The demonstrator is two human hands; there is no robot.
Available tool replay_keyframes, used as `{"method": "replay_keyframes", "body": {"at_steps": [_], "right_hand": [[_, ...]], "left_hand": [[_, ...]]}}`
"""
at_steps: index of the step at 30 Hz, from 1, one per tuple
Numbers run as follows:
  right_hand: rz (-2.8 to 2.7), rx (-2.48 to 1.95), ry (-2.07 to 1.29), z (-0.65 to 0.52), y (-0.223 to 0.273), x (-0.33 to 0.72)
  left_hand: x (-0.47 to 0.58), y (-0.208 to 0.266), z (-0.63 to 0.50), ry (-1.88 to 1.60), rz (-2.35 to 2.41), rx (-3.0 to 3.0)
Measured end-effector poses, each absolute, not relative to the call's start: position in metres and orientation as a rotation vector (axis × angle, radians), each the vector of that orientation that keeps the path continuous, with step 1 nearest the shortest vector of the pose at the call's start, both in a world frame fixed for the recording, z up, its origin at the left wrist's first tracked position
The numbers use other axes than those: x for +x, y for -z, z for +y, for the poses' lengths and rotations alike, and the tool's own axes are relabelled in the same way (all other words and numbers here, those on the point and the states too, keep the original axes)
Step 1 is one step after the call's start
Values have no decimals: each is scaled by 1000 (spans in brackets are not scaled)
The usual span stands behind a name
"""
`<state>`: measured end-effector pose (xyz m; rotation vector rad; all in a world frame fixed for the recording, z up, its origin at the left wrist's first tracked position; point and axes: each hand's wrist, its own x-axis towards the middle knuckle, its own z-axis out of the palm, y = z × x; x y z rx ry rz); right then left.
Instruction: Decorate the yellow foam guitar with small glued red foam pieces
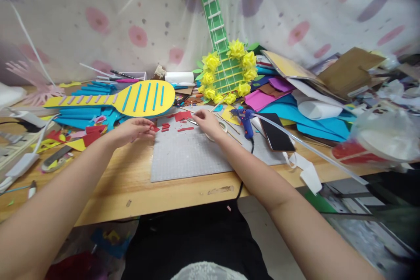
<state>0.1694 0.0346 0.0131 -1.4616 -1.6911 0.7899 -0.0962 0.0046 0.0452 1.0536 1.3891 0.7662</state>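
My left hand (pixel 136 131) is at the left edge of the grey cutting mat (pixel 183 166), its fingers curled together with a small red paper piece (pixel 154 128) at the tips. Over the back of the mat, my right hand (pixel 207 123) has its fingers pinched. A slim metal tool (pixel 193 121) shows by these fingertips; its kind and whether it is gripped are unclear. Between the hands lie several red paper strips (pixel 185 129) and a larger red paper piece (pixel 183 116). A roll of tape (pixel 224 127) is partly hidden beside my right hand.
A blue glue gun (pixel 246 122) and a phone (pixel 276 132) lie to the right. Behind stands a green paper guitar (pixel 226 74) with yellow flowers. A yellow paper guitar shape (pixel 144 98) rests on blue paper at left. Coloured sheets (pixel 305 116) and a plastic-covered tub (pixel 383 135) crowd the right.
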Motion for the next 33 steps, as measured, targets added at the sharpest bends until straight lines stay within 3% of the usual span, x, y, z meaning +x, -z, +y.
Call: {"method": "replay_keyframes", "body": {"at_steps": [9,22,28,33], "right_hand": [[-1146,-1475,-1606,80,-41,104],[-933,-1308,-1686,93,-30,68],[-1029,-1257,-1677,81,-37,89],[-1096,-1199,-1701,63,-45,118]], "left_hand": [[-113,-50,-4,-861,1470,1154],[-111,-62,-12,-910,1417,1161],[-101,-88,-13,-907,1723,1601],[-77,-122,-22,-1130,1682,1820]]}}
